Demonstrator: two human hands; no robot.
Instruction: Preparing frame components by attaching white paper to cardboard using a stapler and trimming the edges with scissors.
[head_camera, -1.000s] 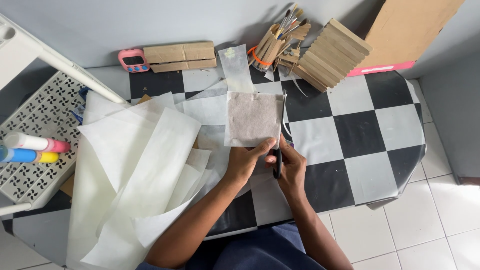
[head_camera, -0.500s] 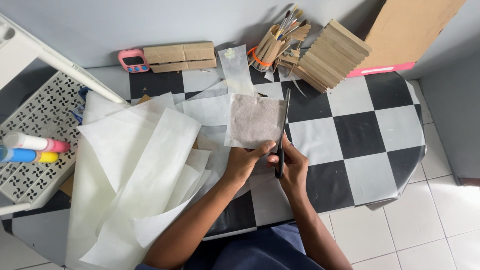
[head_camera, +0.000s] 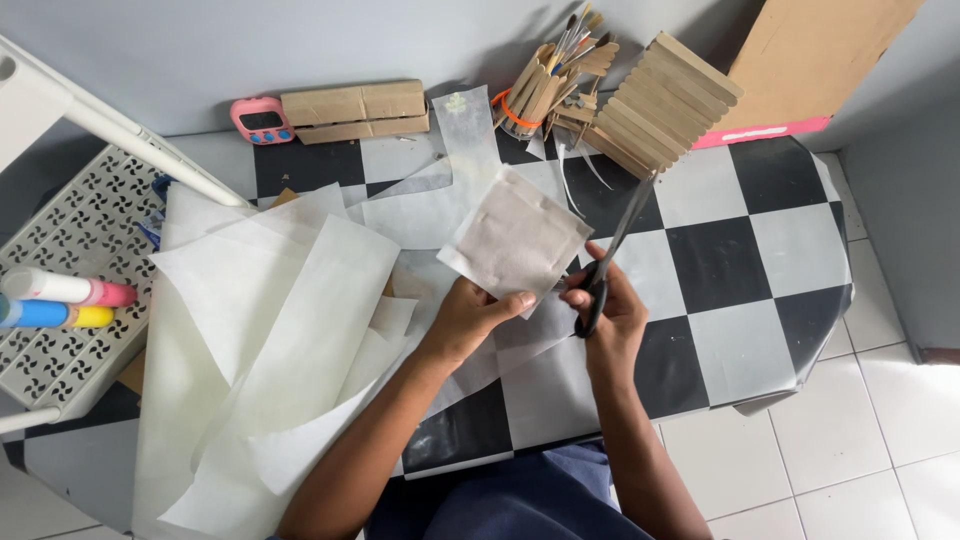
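Holding a pale square piece of paper (head_camera: 515, 240) by its near edge, the left hand (head_camera: 470, 318) pinches it between thumb and fingers. The square sticks up and away from the hand, tipped so one corner points to the far side of the table. Just to the right, the right hand (head_camera: 605, 312) is closed around the handles of the black scissors (head_camera: 612, 252). The two hands are close together but not touching. The scissors are long and thin. Their tip points up and a bit to the right, running along the right edge of the square. Under the hands is a black and white checkered table (head_camera: 740, 240). Big white paper sheets (head_camera: 280, 330) lie to the left. At the far edge stand a cup of brushes (head_camera: 545, 85) and a stack of wooden sticks (head_camera: 660, 100).
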